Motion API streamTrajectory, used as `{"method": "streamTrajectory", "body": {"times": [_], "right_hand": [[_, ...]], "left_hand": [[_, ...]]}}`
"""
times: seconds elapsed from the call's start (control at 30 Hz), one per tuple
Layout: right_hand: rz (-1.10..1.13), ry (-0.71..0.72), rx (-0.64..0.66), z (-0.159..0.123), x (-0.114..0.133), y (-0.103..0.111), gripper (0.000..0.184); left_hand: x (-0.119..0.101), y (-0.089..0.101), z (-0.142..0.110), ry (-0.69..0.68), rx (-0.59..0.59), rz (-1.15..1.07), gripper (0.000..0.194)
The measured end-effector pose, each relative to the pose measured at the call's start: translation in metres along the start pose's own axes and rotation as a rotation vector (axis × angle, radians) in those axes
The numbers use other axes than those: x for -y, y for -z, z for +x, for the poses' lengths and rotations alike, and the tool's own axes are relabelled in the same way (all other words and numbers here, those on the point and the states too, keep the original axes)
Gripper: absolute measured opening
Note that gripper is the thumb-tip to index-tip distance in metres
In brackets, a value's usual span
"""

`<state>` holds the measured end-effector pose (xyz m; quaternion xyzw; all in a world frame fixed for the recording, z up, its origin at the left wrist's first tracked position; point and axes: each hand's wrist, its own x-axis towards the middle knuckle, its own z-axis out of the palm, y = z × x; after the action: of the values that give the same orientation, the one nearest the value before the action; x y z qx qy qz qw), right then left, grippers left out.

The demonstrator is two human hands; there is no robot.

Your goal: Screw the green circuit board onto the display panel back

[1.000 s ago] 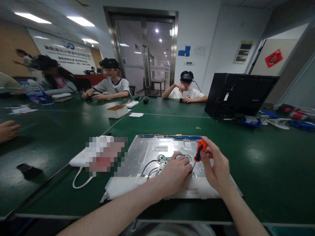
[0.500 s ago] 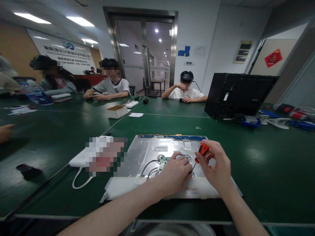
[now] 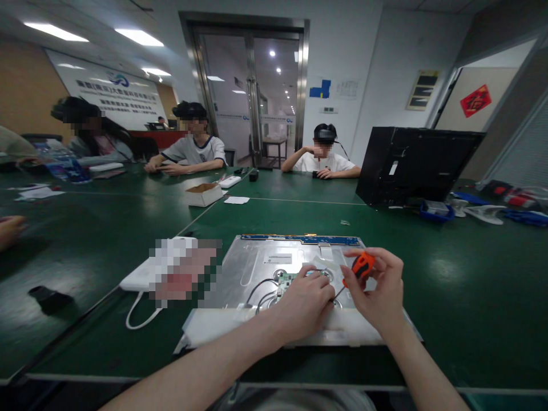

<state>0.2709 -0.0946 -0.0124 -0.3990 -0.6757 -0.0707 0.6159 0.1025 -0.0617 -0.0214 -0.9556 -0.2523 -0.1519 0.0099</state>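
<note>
A silver metal monitor back panel (image 3: 257,265) lies flat on the green table in front of me. My left hand (image 3: 305,302) rests on the panel with its fingers curled, pressing near a small green circuit board (image 3: 286,278) with black wires (image 3: 261,288). My right hand (image 3: 379,291) grips an orange-handled screwdriver (image 3: 362,265), its tip angled down toward the panel beside my left fingers. What the left fingers pinch, if anything, is hidden.
A white device with a cable (image 3: 141,279) lies left of the panel. A black monitor (image 3: 411,165) stands at the right rear with a blue tray (image 3: 436,211). A small cardboard box (image 3: 203,194) sits mid-table. Three people sit at the far side; another person's hand (image 3: 8,228) is at the left edge.
The screwdriver handle has tilted rightward and lower in my right hand. My left hand has stayed put. The other person's hand at the left has drawn back.
</note>
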Motion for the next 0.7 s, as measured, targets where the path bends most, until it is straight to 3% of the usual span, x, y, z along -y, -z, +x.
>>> {"method": "streamTrajectory", "body": {"times": [0.13, 0.33, 0.57, 0.7], "right_hand": [[0.0, 0.027, 0.001, 0.0007, 0.0004, -0.0004, 0.038], [-0.092, 0.121, 0.104, 0.0083, 0.0026, 0.0038, 0.032], [-0.106, 0.07, 0.185, 0.0046, 0.0001, 0.0045, 0.041], [-0.11, 0.075, 0.16, 0.0016, -0.0031, 0.0025, 0.047]], "left_hand": [[0.0002, -0.0004, 0.0002, -0.004, -0.007, -0.013, 0.008], [-0.0006, 0.0006, 0.0009, -0.003, 0.006, -0.001, 0.01], [-0.0008, 0.0006, 0.0007, 0.011, 0.025, -0.023, 0.01], [-0.0003, 0.0003, 0.0018, 0.006, 0.029, -0.036, 0.01]]}}
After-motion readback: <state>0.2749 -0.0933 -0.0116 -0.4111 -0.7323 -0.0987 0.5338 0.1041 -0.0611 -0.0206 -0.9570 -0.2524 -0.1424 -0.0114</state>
